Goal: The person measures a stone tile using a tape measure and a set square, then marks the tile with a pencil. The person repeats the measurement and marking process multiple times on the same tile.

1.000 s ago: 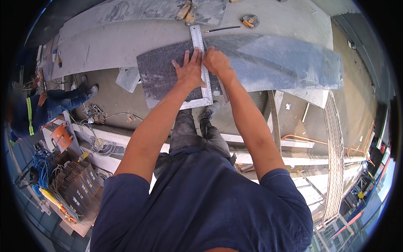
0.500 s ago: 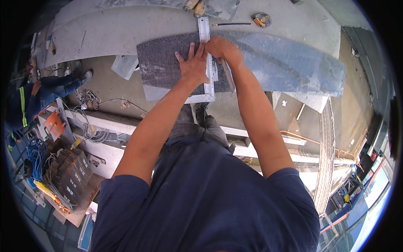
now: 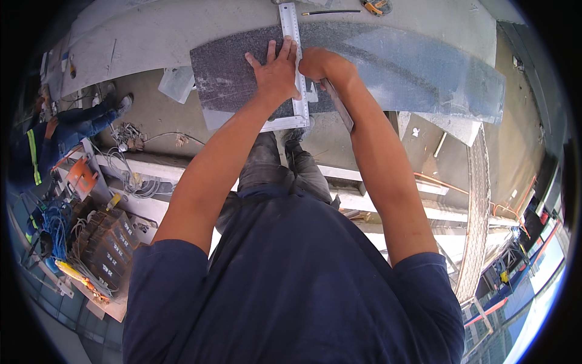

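My left hand [image 3: 276, 76] lies flat with fingers spread, pressing a silver metal carpenter's square [image 3: 290, 21] onto a dark grey sheet [image 3: 227, 76]. The square's long arm crosses the sheet; its short arm lies along the near edge by my legs. Just right of the long arm, my right hand [image 3: 324, 65] is closed in a fist around a flat, grey, blade-like metal tool [image 3: 340, 106]. The tool sticks out of the fist back toward my forearm. Its working end is hidden under the hand. Rightward, the sheet looks bluish and dusty, with a curved far edge.
Beyond the sheet lie a thin black rod [image 3: 331, 11] and an orange-and-black tape measure [image 3: 377, 6]. At left are another person's legs [image 3: 100, 118], tangled cable [image 3: 136, 185] and a stack of brown metal weights [image 3: 109, 249]. A woven strap [image 3: 477, 212] hangs at right.
My right fist has slid along the square toward me, with the tool. My left hand keeps its place on the square. The view has shifted, so the sheet sits higher in it.
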{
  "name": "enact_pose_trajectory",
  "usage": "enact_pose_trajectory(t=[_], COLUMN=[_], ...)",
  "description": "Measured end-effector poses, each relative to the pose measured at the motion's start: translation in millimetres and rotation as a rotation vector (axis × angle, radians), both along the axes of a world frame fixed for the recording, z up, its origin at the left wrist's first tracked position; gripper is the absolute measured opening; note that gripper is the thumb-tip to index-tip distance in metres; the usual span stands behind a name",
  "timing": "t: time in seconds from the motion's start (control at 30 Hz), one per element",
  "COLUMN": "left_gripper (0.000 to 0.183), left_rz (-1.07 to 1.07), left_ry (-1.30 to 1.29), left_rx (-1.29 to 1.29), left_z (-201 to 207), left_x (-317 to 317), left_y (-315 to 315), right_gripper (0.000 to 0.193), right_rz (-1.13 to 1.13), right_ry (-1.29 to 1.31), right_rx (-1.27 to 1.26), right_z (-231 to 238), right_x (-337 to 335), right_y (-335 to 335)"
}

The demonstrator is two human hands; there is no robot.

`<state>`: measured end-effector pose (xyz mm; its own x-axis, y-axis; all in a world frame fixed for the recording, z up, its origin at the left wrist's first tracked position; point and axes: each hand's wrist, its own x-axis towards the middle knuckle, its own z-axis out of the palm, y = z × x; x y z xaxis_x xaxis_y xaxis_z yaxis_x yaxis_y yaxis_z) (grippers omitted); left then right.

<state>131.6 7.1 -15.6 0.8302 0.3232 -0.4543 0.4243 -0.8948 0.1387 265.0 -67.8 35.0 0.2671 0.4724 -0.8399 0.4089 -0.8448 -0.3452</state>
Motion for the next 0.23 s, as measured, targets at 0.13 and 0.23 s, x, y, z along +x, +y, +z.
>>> enact_pose_trajectory(t=[0.13,0.23], left_gripper=[0.144,0.144], left_rz=[-0.012,-0.025], left_ry=[-0.001,0.035], left_rx=[0.046,0.073], left_z=[-4,-2], left_x=[2,5], left_y=[-2,-5], right_gripper=[0.034,0.041], right_rz=[-0.08,-0.087], right_ry=[0.009,-0.122], right_rx=[-0.082,-0.097], right_z=[3,-14], right_x=[-61,-109], right_y=[-48,-95])
